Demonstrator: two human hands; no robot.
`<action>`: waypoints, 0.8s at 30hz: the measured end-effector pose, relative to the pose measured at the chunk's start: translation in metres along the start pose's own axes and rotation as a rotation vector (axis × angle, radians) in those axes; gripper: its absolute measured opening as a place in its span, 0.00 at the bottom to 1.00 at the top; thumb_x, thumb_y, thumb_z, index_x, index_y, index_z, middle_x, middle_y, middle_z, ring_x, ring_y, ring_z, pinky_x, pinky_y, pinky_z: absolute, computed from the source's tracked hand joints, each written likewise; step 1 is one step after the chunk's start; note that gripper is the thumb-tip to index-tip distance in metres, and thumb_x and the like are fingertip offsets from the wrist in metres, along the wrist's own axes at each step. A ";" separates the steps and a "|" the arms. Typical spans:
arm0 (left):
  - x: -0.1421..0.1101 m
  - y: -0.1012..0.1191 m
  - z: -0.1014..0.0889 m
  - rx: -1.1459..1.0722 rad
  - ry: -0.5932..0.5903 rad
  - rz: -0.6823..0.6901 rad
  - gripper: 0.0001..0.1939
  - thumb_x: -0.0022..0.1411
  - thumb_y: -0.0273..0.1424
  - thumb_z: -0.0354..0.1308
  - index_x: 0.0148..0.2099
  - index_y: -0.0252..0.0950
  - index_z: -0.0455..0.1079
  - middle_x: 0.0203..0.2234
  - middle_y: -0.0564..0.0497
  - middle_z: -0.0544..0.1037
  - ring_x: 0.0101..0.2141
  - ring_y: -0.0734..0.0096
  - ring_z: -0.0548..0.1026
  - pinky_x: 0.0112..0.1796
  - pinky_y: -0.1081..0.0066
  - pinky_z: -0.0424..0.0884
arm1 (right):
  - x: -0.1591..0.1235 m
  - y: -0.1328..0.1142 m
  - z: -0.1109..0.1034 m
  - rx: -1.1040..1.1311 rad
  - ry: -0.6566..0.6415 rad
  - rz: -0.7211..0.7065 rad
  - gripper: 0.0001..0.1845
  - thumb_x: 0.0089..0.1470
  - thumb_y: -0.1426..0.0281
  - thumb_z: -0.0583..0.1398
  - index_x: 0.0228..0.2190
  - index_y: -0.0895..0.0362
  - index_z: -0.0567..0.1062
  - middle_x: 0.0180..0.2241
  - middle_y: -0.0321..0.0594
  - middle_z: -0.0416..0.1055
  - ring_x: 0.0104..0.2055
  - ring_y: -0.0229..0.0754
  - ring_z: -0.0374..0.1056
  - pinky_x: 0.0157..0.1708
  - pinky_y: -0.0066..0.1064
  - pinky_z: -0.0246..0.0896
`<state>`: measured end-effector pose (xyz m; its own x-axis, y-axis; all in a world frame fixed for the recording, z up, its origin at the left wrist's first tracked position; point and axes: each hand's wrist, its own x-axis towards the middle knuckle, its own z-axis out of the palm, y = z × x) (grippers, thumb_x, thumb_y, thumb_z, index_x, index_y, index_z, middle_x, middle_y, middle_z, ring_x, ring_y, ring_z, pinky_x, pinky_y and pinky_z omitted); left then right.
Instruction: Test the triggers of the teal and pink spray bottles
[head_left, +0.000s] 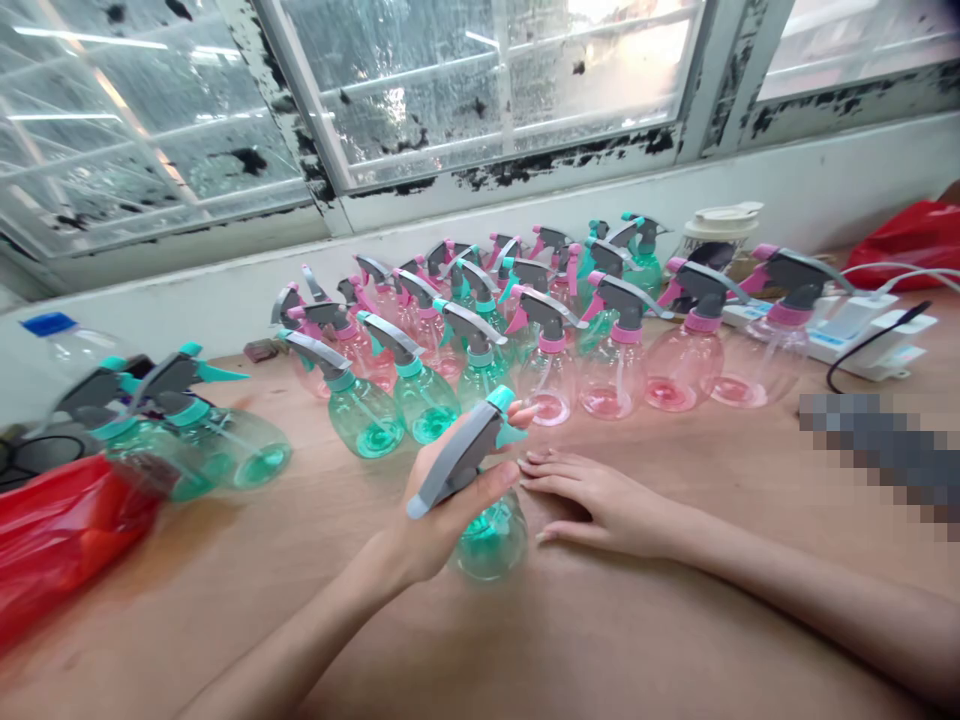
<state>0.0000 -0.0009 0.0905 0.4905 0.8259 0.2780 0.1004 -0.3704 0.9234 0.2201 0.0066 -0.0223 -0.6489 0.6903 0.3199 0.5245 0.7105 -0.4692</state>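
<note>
My left hand is wrapped round the neck of a green spray bottle with a grey and teal trigger head, near the middle of the table. The bottle leans a little and its base is close to the wood. My right hand lies flat on the table just right of that bottle, fingers stretched out and holding nothing. Beyond both hands stand several rows of spray bottles, among them a green spray bottle and a pink spray bottle.
Two green spray bottles stand at the left beside a red plastic bag. At the right are a white power strip with cables, a white-lidded cup and another red bag. A window rises behind the table.
</note>
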 end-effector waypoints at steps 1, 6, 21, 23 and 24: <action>0.000 0.000 0.000 0.004 -0.006 0.003 0.15 0.64 0.32 0.58 0.53 0.40 0.71 0.53 0.47 0.76 0.55 0.56 0.71 0.54 0.62 0.69 | 0.000 0.000 0.000 0.004 0.001 0.000 0.31 0.58 0.53 0.60 0.57 0.57 0.70 0.62 0.50 0.63 0.65 0.53 0.56 0.63 0.48 0.53; -0.001 0.002 -0.003 0.046 0.050 -0.040 0.05 0.62 0.33 0.59 0.39 0.38 0.72 0.35 0.50 0.78 0.38 0.63 0.78 0.40 0.68 0.74 | 0.001 -0.002 -0.001 0.018 0.001 0.007 0.31 0.58 0.53 0.61 0.57 0.56 0.70 0.62 0.49 0.63 0.64 0.52 0.58 0.63 0.48 0.53; 0.002 -0.005 -0.002 0.062 0.082 0.010 0.19 0.64 0.35 0.57 0.57 0.41 0.70 0.56 0.45 0.74 0.58 0.51 0.69 0.54 0.57 0.70 | 0.001 -0.002 -0.001 0.034 0.000 0.010 0.31 0.58 0.52 0.60 0.57 0.55 0.70 0.62 0.48 0.63 0.64 0.52 0.58 0.64 0.48 0.52; 0.001 -0.005 -0.002 0.056 0.085 0.012 0.20 0.64 0.35 0.57 0.58 0.41 0.70 0.55 0.45 0.75 0.58 0.51 0.69 0.54 0.57 0.70 | 0.001 -0.002 -0.001 0.028 -0.001 0.011 0.31 0.58 0.53 0.60 0.57 0.56 0.70 0.62 0.48 0.63 0.65 0.52 0.57 0.64 0.48 0.52; 0.001 -0.005 -0.002 0.056 0.085 0.005 0.20 0.64 0.35 0.57 0.58 0.41 0.70 0.54 0.45 0.76 0.58 0.51 0.69 0.54 0.57 0.70 | 0.001 -0.002 -0.001 0.029 0.001 0.011 0.31 0.58 0.53 0.60 0.57 0.56 0.70 0.62 0.49 0.63 0.65 0.52 0.57 0.64 0.48 0.52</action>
<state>-0.0013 0.0026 0.0871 0.4162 0.8562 0.3061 0.1477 -0.3958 0.9064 0.2192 0.0058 -0.0204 -0.6429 0.6981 0.3152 0.5153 0.6986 -0.4964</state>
